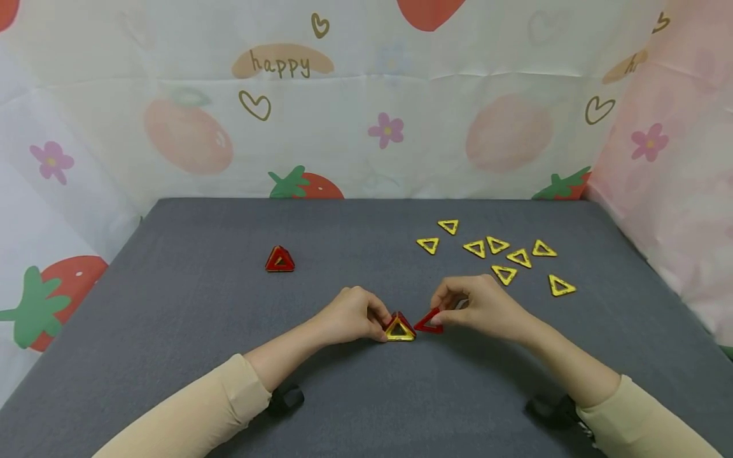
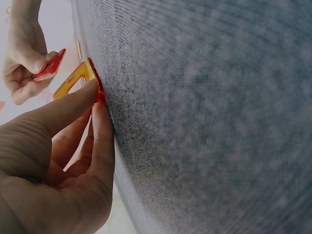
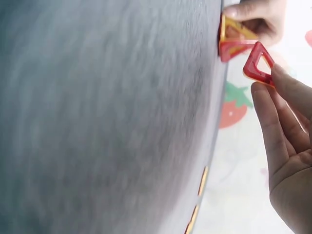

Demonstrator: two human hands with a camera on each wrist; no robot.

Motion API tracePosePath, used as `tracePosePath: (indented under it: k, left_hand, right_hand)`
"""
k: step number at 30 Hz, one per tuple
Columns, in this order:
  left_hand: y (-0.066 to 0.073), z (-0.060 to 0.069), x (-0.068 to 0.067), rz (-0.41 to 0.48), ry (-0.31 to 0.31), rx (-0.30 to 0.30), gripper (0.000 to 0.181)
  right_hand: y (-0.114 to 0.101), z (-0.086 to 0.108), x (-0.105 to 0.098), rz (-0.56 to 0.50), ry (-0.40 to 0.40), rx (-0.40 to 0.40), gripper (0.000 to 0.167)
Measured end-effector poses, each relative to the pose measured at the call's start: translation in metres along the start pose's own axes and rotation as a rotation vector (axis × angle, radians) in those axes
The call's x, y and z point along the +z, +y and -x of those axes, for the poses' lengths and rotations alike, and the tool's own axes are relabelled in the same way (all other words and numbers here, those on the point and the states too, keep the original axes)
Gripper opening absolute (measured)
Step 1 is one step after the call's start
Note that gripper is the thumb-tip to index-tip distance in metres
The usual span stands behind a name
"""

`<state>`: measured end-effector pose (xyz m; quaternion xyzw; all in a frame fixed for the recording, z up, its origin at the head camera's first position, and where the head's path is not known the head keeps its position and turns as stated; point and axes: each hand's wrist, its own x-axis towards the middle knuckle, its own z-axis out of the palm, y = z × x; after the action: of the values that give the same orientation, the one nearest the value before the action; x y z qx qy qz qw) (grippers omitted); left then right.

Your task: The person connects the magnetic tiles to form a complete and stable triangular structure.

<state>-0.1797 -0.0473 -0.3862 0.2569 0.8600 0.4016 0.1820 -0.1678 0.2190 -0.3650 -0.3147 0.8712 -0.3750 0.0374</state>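
The left hand point(image 1: 356, 315) is pinching a small red and yellow pyramid point(image 1: 401, 338) between its thumb and fingers. The pyramid is standing on the gray desk point(image 1: 172, 343), near the middle from side to side and well away from the left and right edges. Its yellow side is facing the person.

The right hand point(image 1: 480, 305) is pinching a red triangle point(image 1: 429, 329) with its thumb and fingertips. It is holding the triangle up a little over the desk, just beside the pyramid's right side. The left wrist view is showing a gap between them.

A red pyramid point(image 1: 280, 267) is standing farther back, toward the far left corner. A wide strip of gray is running from it to the left edge, so the left hand is having lots of room on that side.

Eight yellow triangles point(image 1: 504, 282) are lying flat in a loose bunch toward the far right corner. One is lying just past the back of the right hand, so room is getting tighter there. None are poking over an edge. Nearer the person, plain gray is lying between the two sleeves point(image 1: 189, 407). A strawberry cloth point(image 1: 355, 140) is hanging behind the far edge.
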Motion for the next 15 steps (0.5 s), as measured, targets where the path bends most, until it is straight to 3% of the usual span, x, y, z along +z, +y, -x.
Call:
tracePosePath:
  k: [15]
  left_hand:
    - [0.001, 0.0, 0.001, -0.005, 0.009, 0.0, 0.015]
  right_hand:
    - [-0.018, -0.012, 0.028, 0.008, -0.026, -0.089, 0.013]
